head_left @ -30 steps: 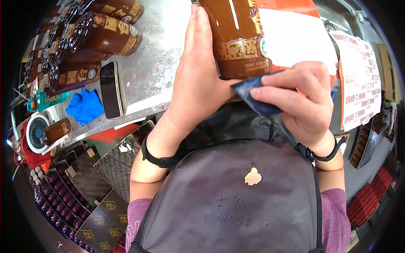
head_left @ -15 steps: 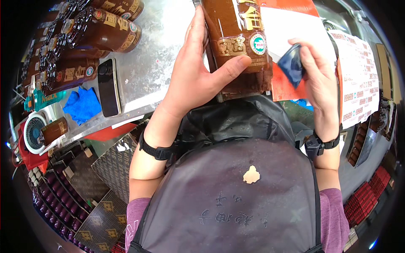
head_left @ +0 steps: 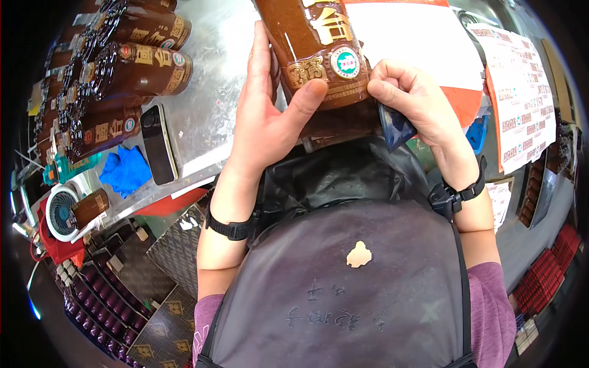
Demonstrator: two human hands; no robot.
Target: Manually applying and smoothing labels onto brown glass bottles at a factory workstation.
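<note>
A brown bottle (head_left: 319,55) with gold characters and a round green-and-white mark leans before me, its upper part cut off by the picture's edge. My left hand (head_left: 270,116) is wrapped round its left side, with the thumb across the front near the base. My right hand (head_left: 417,101) is closed beside the bottle's lower right edge, its bent fingers pinching a dark blue, glossy flat piece (head_left: 396,127) that hangs below them. I cannot tell whether that piece is cloth or plastic. Whether the right fingertips touch the glass is hard to tell.
Several similar brown bottles (head_left: 144,67) lie stacked at the left of the metal table (head_left: 208,92). Near them are a phone (head_left: 159,144), a blue cloth (head_left: 125,172) and a small white fan (head_left: 61,211). Sheets of printed labels (head_left: 515,92) lie at the right.
My right hand has moved left, carrying the dark blue piece to the bottle's lower right side. The bottle and my left hand appear slightly farther left in the picture.
</note>
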